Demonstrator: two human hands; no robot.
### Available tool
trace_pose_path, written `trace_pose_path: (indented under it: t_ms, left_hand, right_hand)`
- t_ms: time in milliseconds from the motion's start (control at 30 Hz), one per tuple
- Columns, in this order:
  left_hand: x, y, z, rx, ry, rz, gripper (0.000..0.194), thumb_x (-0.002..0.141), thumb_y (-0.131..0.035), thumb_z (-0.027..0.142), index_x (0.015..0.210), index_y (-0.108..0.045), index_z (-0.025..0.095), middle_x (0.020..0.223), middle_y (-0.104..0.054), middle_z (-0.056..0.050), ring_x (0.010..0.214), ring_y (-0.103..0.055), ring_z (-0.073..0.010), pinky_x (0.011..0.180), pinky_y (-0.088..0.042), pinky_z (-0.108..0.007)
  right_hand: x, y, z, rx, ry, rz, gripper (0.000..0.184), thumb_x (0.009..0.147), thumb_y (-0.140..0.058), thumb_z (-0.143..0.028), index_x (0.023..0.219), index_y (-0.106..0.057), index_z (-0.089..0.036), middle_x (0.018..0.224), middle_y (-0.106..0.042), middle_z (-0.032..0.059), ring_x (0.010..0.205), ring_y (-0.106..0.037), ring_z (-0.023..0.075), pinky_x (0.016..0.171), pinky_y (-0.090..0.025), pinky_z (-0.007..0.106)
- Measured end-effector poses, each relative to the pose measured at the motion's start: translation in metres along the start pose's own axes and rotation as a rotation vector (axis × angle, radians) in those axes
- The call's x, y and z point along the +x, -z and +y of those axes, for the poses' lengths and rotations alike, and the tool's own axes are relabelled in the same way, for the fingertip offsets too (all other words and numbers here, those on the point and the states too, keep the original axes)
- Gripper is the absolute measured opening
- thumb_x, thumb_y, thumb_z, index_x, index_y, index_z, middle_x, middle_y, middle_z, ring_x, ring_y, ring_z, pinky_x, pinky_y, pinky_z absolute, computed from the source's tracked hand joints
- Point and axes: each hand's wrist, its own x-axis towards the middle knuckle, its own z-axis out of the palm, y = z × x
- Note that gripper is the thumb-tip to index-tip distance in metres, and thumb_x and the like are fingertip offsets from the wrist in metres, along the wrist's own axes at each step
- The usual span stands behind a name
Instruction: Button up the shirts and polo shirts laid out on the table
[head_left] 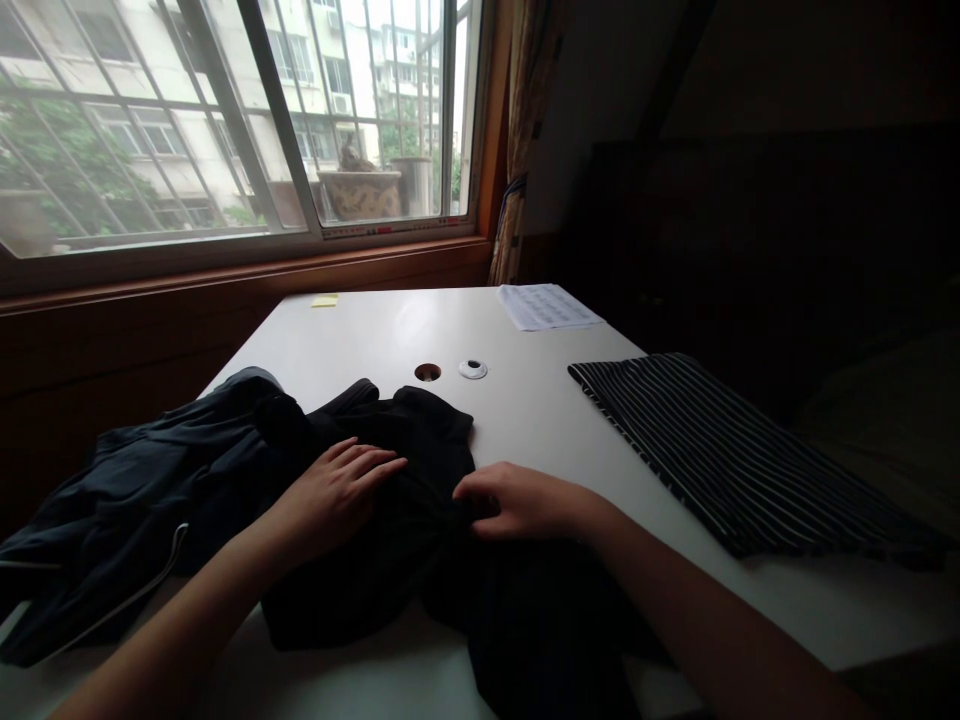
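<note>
A crumpled black garment (352, 590) lies across the near part of the white table, its exact kind hidden by the folds. My left hand (341, 495) rests on top of it, fingers stretched out and slightly apart. On its right part, my right hand (510, 500) has thumb and fingers curled in, pinching the black cloth. To the left is a bunched dark blue garment (150, 480) with white piping, touching the black one. Between the two, a bundled dark fold (283, 422) stands up a little.
A striped black-and-white cloth (720, 450) lies flat along the white table's (360, 340) right side. Printed papers (550, 306) and a yellow sticky note (325, 300) are at the far edge. A round cable hole (427, 372) and its white cap (473, 369) sit mid-table. Behind is a barred window (300, 120).
</note>
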Motion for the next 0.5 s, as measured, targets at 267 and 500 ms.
trace_pose_path:
  t_ms: [267, 500]
  left_hand:
    - [-0.003, -0.002, 0.002, -0.138, 0.069, -0.013, 0.077, 0.082, -0.069, 0.025, 0.151, -0.036, 0.028, 0.132, -0.057, -0.01, 0.118, -0.054, -0.0295, 0.103, -0.044, -0.047]
    - [-0.002, 0.007, 0.004, -0.541, 0.188, 0.068, 0.024, 0.081, -0.058, 0.015, 0.103, -0.068, 0.019, 0.095, -0.069, -0.006, 0.085, -0.065, -0.0208, 0.075, -0.052, -0.031]
  right_hand:
    - [0.001, 0.007, 0.006, 0.241, 0.077, 0.42, 0.019, 0.078, -0.068, -0.015, 0.098, -0.067, -0.017, 0.083, -0.064, 0.0007, 0.074, -0.057, 0.0137, 0.072, -0.048, 0.026]
    - [0.0, 0.01, 0.008, 0.592, 0.019, 0.371, 0.017, 0.086, -0.069, -0.03, 0.098, -0.068, -0.017, 0.094, -0.07, 0.0053, 0.089, -0.064, 0.0178, 0.082, -0.05, 0.032]
